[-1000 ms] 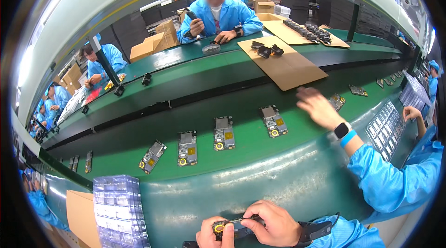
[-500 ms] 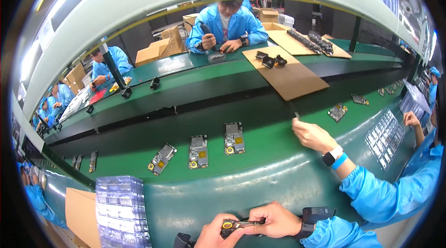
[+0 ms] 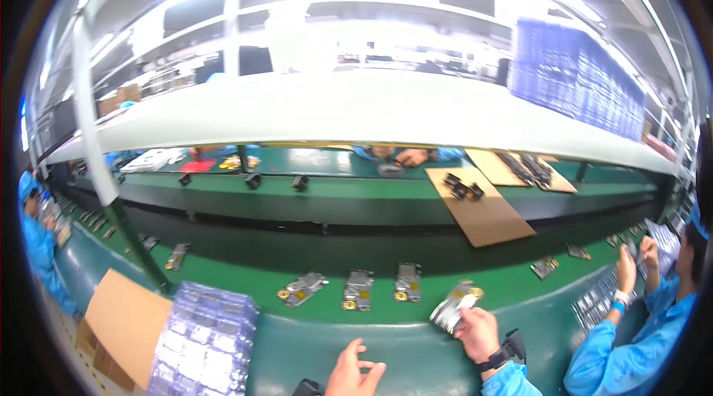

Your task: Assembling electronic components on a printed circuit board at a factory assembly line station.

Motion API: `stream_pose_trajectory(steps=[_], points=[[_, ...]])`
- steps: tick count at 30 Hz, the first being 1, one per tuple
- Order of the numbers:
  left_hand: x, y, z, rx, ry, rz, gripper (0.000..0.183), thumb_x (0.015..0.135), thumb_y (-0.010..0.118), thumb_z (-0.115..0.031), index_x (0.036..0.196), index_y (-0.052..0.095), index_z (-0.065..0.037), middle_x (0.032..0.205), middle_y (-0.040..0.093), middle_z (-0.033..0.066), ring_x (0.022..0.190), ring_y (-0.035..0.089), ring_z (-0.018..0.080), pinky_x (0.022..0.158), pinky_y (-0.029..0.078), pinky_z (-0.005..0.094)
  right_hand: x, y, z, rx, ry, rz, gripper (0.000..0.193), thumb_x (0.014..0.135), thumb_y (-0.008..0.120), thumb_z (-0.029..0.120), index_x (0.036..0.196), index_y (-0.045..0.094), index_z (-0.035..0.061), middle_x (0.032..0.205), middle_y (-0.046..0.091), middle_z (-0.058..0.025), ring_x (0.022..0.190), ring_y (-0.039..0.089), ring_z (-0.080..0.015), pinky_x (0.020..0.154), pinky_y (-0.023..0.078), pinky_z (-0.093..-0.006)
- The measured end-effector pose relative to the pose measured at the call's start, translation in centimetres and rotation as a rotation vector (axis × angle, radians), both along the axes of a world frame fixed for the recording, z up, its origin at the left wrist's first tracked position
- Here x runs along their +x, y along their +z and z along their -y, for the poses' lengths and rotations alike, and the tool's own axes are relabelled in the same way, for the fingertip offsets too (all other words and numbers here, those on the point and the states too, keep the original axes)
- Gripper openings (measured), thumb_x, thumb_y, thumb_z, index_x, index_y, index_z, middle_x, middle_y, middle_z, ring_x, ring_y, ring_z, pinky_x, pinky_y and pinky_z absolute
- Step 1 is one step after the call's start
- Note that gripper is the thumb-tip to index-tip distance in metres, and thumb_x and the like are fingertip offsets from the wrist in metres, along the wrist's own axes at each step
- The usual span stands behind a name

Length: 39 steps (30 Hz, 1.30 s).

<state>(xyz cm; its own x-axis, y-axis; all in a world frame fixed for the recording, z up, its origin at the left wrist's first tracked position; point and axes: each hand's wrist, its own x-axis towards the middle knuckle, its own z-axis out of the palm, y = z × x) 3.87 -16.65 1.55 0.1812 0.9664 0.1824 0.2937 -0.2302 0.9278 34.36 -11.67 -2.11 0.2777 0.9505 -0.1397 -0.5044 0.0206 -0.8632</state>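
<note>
My right hand [image 3: 479,333] grips a circuit board [image 3: 454,307] with a yellow round part at its upper end. The board is tilted and somewhat blurred, held over the near edge of the green conveyor belt [image 3: 297,329]. Lower and to the left, my left hand [image 3: 355,372] is empty, its fingers apart above the bench. Left of the held board, three similar boards lie in a row on the belt: one upright [image 3: 407,282], one beside it [image 3: 358,290], and a slanted one [image 3: 302,289].
A stack of clear plastic trays [image 3: 204,344] stands at left beside a cardboard box [image 3: 122,322]. A co-worker in blue [image 3: 631,344] sits at right near another tray [image 3: 594,299]. A cardboard sheet [image 3: 483,207] with black parts reaches over the belt. A white shelf [image 3: 334,110] spans above.
My hands have parted; the right has carried the board up and right to the belt, and the left has let go. The view has tilted upward. The co-worker's hand has withdrawn from the belt.
</note>
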Motion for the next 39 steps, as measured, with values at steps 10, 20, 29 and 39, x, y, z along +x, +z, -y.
stream_pose_trajectory(steps=[10, 20, 29, 39], points=[[-3.5, 6.0, 12.2, 0.678, -0.070, -0.107, 0.024, 0.078, 0.072, -0.002, 0.102, 0.071, 0.000, 0.106, 0.068, 0.0173, 0.102, 0.066, 0.0371, 0.090, 0.054, 0.0444, -0.7, 0.0, -0.3, 0.071, -0.195, 0.114, 0.047, 0.090, 0.059, 0.000, 0.134, 0.044, 0.0015, 0.123, 0.054, -0.0114, 0.095, 0.063, -0.0209, 0.079, 0.057, -0.0344], [-29.4, 6.8, 20.7, 0.440, 0.278, -0.924, 0.025, 0.063, 0.082, -0.027, 0.083, 0.074, -0.014, 0.092, 0.070, 0.0006, 0.085, 0.061, 0.0275, 0.080, 0.047, 0.0407, -1.1, -4.2, -1.8, 0.157, -0.056, 0.957, 0.041, 0.088, 0.060, -0.003, 0.128, 0.050, 0.0006, 0.091, 0.065, -0.0122, 0.073, 0.066, -0.0198, 0.069, 0.057, -0.0299], [-31.9, 15.2, 17.1, 0.400, -0.026, -0.805, 0.015, 0.084, 0.077, -0.025, 0.087, 0.074, -0.011, 0.087, 0.071, -0.0008, 0.085, 0.065, 0.0213, 0.075, 0.050, 0.0332, -15.9, 7.5, 6.5, 0.285, 0.551, 0.727, 0.021, 0.094, 0.065, 0.007, 0.115, 0.066, 0.0019, 0.093, 0.067, -0.0009, 0.078, 0.060, -0.0084, 0.069, 0.050, -0.0238], [-20.1, 13.1, 19.0, 0.883, 0.105, -0.813, 0.015, 0.076, 0.074, -0.019, 0.086, 0.073, -0.008, 0.091, 0.070, 0.0090, 0.080, 0.065, 0.0241, 0.073, 0.051, 0.0366, -37.4, 10.3, 10.5, 0.206, 0.960, -0.034, 0.042, 0.098, 0.061, 0.013, 0.136, 0.044, 0.0060, 0.105, 0.068, -0.0115, 0.087, 0.068, -0.0166, 0.067, 0.057, -0.0308]])
